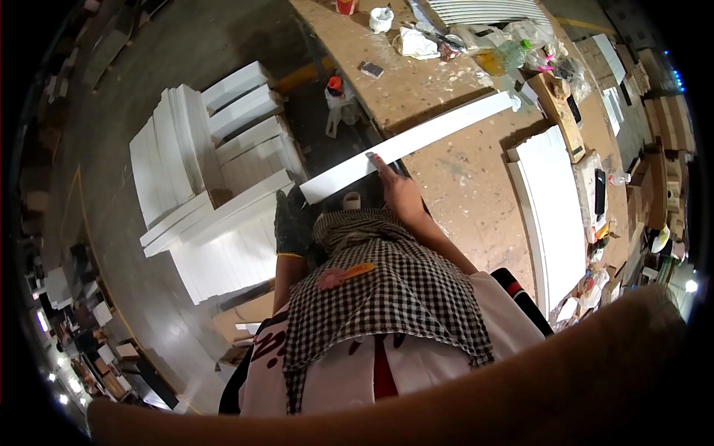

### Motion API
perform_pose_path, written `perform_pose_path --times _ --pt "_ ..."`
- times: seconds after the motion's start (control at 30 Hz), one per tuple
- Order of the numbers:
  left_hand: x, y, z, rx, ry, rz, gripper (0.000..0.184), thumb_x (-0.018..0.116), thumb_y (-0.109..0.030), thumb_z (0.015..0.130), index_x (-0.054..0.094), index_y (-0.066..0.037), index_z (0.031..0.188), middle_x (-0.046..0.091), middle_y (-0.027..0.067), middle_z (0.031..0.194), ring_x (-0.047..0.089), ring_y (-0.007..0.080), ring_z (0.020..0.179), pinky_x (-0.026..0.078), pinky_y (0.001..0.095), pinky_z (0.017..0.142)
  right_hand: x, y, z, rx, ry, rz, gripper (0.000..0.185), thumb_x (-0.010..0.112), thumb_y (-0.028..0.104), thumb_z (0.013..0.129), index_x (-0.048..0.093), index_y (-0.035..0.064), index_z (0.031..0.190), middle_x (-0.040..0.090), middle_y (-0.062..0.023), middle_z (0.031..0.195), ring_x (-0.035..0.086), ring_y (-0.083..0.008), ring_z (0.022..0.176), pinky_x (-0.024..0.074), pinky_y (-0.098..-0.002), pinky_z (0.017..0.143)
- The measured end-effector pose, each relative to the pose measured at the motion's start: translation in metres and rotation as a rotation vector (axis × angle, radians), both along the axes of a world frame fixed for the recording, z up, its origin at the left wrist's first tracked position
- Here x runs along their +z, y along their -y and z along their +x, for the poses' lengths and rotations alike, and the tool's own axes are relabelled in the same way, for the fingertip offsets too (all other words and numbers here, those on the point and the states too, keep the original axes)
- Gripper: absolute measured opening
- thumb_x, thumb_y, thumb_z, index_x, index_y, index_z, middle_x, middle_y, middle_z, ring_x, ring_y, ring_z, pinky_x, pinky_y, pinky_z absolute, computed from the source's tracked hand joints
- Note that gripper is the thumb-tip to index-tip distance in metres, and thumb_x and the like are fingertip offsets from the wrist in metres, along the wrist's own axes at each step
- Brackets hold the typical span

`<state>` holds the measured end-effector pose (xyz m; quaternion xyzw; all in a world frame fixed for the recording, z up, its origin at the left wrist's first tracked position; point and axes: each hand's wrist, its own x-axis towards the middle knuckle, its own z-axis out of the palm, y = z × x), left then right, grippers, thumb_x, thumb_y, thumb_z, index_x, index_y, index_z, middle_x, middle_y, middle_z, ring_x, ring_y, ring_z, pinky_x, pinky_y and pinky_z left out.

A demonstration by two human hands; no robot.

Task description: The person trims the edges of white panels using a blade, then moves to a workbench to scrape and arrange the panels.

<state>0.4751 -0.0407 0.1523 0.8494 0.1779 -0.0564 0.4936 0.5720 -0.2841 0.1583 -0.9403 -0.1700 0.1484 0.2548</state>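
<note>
A long, narrow white board [416,140] slants from the gap in front of me up to the workbench, its far end over the bench top. My right hand [398,192], bare, grips it near the middle, with a digit laid on the white face and the other fingers mostly hidden. At the board's near end is my left hand [291,227], in a dark glove with a yellow cuff. The glove blends into the dark background, so its grip on the board end cannot be made out.
White boards are stacked on my left [171,149]. On the brown workbench [465,201] lie more white boards [554,208], a wooden block [558,115], a green-capped bottle [509,56], a white cup [381,19] and plastic bags. A bag with a red-topped container [336,93] stands in the gap.
</note>
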Motion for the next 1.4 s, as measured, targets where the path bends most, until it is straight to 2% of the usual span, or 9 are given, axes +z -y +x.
perform_pose_path --times 0.03,0.13,0.23,0.33,0.47,0.57,0.83,1.27,1.4 --pt "0.009 0.003 0.004 -0.113 -0.03 0.28 0.041 0.06 -0.026 0.095 0.054 0.001 0.125 0.066 0.0133 0.121 0.061 0.0242 0.113 0.044 0.0344 0.101 0.003 -0.001 -0.003 0.03 0.034 0.05 0.071 0.054 0.004 0.089 0.032 0.0295 0.152 0.069 -0.0159 0.08 0.065 -0.0304 0.06 0.0501 -0.0422 0.051" --pt "-0.029 -0.001 -0.001 -0.047 0.098 0.2 0.037 0.067 -0.014 0.088 0.057 -0.001 0.121 0.068 0.0132 0.116 0.064 0.0249 0.109 0.047 0.0335 0.095 -0.032 -0.012 -0.017 0.311 0.06 0.059 0.074 0.052 0.008 0.09 0.026 0.0338 0.154 0.07 -0.0162 0.086 0.066 -0.031 0.062 0.051 -0.0429 0.053" --pt "-0.012 0.007 0.004 0.207 0.083 -0.536 0.038 0.064 -0.01 0.09 0.054 -0.002 0.126 0.066 0.0139 0.118 0.061 0.0249 0.112 0.05 0.0357 0.092 -0.008 0.011 0.002 0.205 0.084 -0.057 0.07 0.049 0.01 0.091 0.028 0.0325 0.153 0.068 -0.0181 0.078 0.063 -0.0331 0.056 0.049 -0.044 0.048" --pt "0.001 0.014 0.003 0.417 0.079 -1.01 0.044 0.062 -0.007 0.091 0.049 -0.003 0.133 0.06 0.0134 0.127 0.058 0.0256 0.116 0.05 0.0361 0.093 -0.03 0.079 0.051 -0.298 0.099 -0.158 0.064 0.05 0.012 0.093 0.032 0.03 0.152 0.065 -0.0194 0.069 0.061 -0.0315 0.051 0.0457 -0.0459 0.048" --pt "-0.073 -0.006 -0.006 0.385 0.075 -0.872 0.064 0.064 -0.007 0.091 0.034 -0.008 0.148 0.054 0.0103 0.129 0.056 0.0202 0.114 0.052 0.0336 0.09 -0.076 0.131 0.072 -0.348 0.334 -0.125 0.055 0.05 0.018 0.097 0.038 0.0331 0.149 0.063 -0.0228 0.068 0.061 -0.0359 0.051 0.0458 -0.0466 0.048" --pt "-0.026 0.012 0.008 0.493 -0.027 -0.734 0.067 0.066 -0.007 0.09 0.034 -0.007 0.148 0.054 0.0112 0.13 0.057 0.0201 0.111 0.053 0.0333 0.089 -0.052 0.118 0.057 -0.309 0.283 -0.087 0.049 0.049 0.019 0.099 0.045 0.0321 0.146 0.065 -0.0248 0.078 0.063 -0.0402 0.059 0.0469 -0.0489 0.051" --pt "-0.059 0.002 0.01 0.135 0.181 -0.265 0.081 0.077 -0.008 0.081 0.032 0.0 0.148 0.05 0.0187 0.139 0.057 0.0267 0.119 0.05 0.0361 0.099 -0.035 0.116 0.053 -0.413 0.182 -0.113 0.047 0.049 0.023 0.1 0.046 0.0351 0.145 0.064 -0.0253 0.077 0.063 -0.0393 0.058 0.0482 -0.0492 0.053" --pt "-0.044 0.006 0.008 0.116 0.184 -0.251 0.081 0.079 -0.009 0.078 0.036 0.001 0.145 0.05 0.0191 0.138 0.056 0.0279 0.121 0.049 0.0362 0.1 -0.07 0.137 0.076 -0.438 0.283 0.065 0.053 0.051 0.018 0.097 0.042 0.0375 0.146 0.065 -0.0246 0.081 0.065 -0.0381 0.062 0.0484 -0.0494 0.054" --pt "-0.047 0.005 0.006 -0.023 0.294 0.151 0.077 0.081 -0.011 0.074 0.043 -0.002 0.14 0.05 0.0199 0.138 0.053 0.0338 0.125 0.047 0.0393 0.102 -0.069 0.131 0.075 -0.308 0.247 -0.081 0.053 0.052 0.019 0.097 0.043 0.0394 0.145 0.065 -0.0253 0.078 0.065 -0.0403 0.063 0.048 -0.0499 0.054"
